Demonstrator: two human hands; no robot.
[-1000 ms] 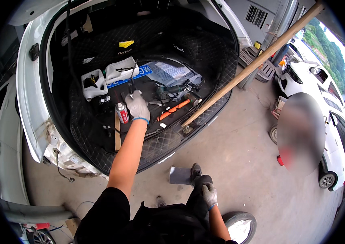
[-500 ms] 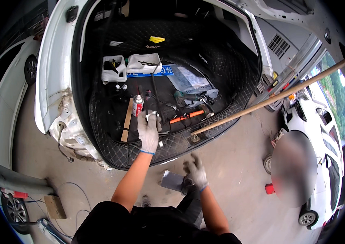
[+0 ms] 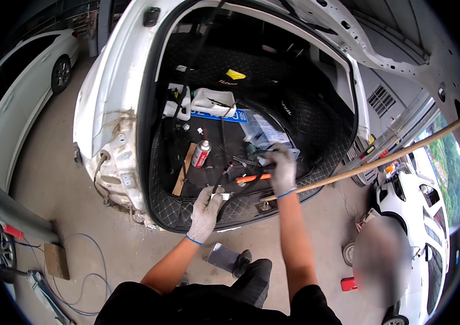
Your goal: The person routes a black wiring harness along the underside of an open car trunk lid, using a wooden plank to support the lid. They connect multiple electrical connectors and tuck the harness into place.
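Note:
My left hand (image 3: 205,210), in a pale glove, is closed at the near edge of the open car trunk. A thin black strip (image 3: 223,176) rises from its fingers, and a small white piece (image 3: 220,196) shows beside them. My gloved right hand (image 3: 283,172) reaches over the trunk floor on the right; its fingers are smeared by motion. Below that hand lies a hammer with an orange handle (image 3: 253,177), its head hidden. A red and white spray can (image 3: 201,154) stands upright beyond my left hand, next to a flat wooden strip (image 3: 184,172).
Two cut white plastic containers (image 3: 213,93) sit deeper in the trunk by a blue plate (image 3: 203,115) and a plastic sheet (image 3: 262,130). A long wooden pole (image 3: 381,161) slants across the right side. White cars (image 3: 29,89) stand on both sides; a blurred person is at right.
My right hand has gone from outside the trunk to above its floor. My left hand has drawn back toward the sill, and the black strip now stands out from it. The view has shifted.

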